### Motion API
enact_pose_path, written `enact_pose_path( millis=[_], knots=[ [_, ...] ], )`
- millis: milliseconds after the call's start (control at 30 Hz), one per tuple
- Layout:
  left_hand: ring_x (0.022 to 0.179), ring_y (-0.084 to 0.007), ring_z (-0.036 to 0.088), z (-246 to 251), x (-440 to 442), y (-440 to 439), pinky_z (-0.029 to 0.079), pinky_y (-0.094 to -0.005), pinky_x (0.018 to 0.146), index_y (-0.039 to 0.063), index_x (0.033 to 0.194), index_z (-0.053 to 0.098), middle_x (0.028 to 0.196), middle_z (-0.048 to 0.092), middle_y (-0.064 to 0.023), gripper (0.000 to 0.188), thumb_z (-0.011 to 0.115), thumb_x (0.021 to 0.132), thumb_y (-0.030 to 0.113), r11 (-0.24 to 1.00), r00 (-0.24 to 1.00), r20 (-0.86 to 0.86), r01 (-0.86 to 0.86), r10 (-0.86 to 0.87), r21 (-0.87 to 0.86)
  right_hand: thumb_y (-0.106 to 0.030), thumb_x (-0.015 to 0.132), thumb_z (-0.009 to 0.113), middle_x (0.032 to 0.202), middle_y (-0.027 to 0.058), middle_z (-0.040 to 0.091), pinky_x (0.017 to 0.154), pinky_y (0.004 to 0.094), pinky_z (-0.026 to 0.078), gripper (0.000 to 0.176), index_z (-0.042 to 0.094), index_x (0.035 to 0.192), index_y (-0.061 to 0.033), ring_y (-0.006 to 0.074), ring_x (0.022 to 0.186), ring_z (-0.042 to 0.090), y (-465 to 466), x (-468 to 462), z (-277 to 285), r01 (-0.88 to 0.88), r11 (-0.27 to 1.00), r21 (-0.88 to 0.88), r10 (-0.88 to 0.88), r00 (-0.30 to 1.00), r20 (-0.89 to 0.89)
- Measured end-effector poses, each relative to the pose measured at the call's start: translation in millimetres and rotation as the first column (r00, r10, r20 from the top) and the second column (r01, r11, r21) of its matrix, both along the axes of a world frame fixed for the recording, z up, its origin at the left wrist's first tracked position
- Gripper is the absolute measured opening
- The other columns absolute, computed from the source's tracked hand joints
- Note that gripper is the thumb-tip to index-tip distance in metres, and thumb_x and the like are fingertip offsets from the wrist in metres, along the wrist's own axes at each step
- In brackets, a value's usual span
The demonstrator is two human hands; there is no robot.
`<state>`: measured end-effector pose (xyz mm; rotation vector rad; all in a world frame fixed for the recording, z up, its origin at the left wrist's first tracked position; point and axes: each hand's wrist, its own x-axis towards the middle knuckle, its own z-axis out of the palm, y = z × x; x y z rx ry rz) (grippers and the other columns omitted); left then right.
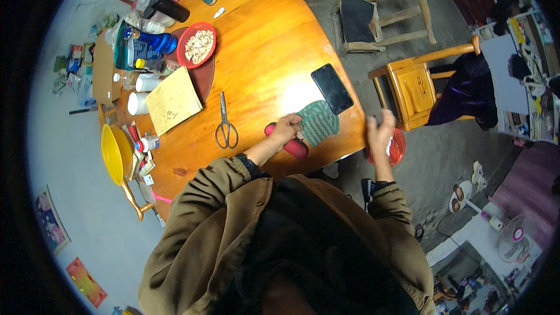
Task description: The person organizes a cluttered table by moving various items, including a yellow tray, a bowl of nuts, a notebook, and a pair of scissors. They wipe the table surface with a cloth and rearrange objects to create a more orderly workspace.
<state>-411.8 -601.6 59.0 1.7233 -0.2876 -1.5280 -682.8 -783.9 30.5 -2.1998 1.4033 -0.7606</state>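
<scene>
My left hand (286, 129) is at the near edge of the wooden table, its fingertips on the left edge of a green patterned knitted piece (319, 123). Under that hand lies a red and black case (295, 148). My right hand (380, 133) is raised past the table's right edge, fingers apart, over a red plastic bowl or basket (397, 146), which it partly hides. A black smartphone (332, 89) lies against the top of the green piece. Black-handled scissors (226, 129) rest to the left, blades pointing away.
Yellow paper (175, 100), white cups (138, 103), a red bowl of pistachio-like nuts (197, 45), a blue bottle (162, 43) and a black tumbler (169, 7) crowd the table's left side. A yellow basin (114, 154) stands at far left. Wooden chairs (411, 92) stand to the right.
</scene>
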Motion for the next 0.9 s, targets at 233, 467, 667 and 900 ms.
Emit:
enact_pose_path(
  millis=[233,467,667,900],
  knots=[
    [0.121,-0.0387,0.039,13,-26,-24,0.039,-0.0449,0.101,0.005,0.132,0.046,0.137,0.037,-0.0223,0.062,0.068,0.075,0.019,0.617,0.259,0.759,0.754,-0.597,0.228,-0.034,0.073,0.073,0.131,0.019,0.041,0.091,0.0491,0.038,0.074,0.041,0.128,0.0023,0.0359,0.115,0.042,11,125,15,-0.356,0.928,0.105,0.369,0.857,-0.359],
    [0.119,-0.0387,0.041,12,-44,-34,0.045,-0.0477,0.091,0.017,0.14,0.039,0.141,0.032,-0.0229,0.072,0.069,0.076,0.024,0.532,0.002,0.762,0.718,-0.647,0.45,-0.03,0.07,0.079,0.135,0.0175,0.036,0.094,0.0483,0.037,0.086,0.032,0.135,0.0007,0.0359,0.118,0.039,3,139,15,-0.298,0.93,0.216,0.366,0.812,-0.455],
    [0.114,-0.0377,0.046,-2,-39,-41,0.048,-0.0448,0.087,0.018,0.132,0.046,0.131,0.04,-0.0235,0.052,0.059,0.082,0.016,0.562,0.064,0.791,0.739,-0.608,0.372,-0.032,0.07,0.079,0.134,0.0173,0.037,0.092,0.0486,0.04,0.087,0.033,0.137,0.0003,0.0362,0.118,0.04,0,150,22,-0.274,0.924,0.266,0.377,0.771,-0.513],
    [0.111,-0.0375,0.048,2,-14,-10,0.041,-0.0505,0.094,0.008,0.12,0.053,0.122,0.048,-0.0191,0.047,0.064,0.076,0.021,0.697,0.165,0.915,0.7,-0.369,0.155,-0.034,0.073,0.077,0.136,0.0171,0.037,0.093,0.0502,0.04,0.087,0.03,0.138,0.0004,0.0364,0.12,0.039,4,154,22,-0.249,0.933,0.258,0.355,0.743,-0.566]
  ],
)
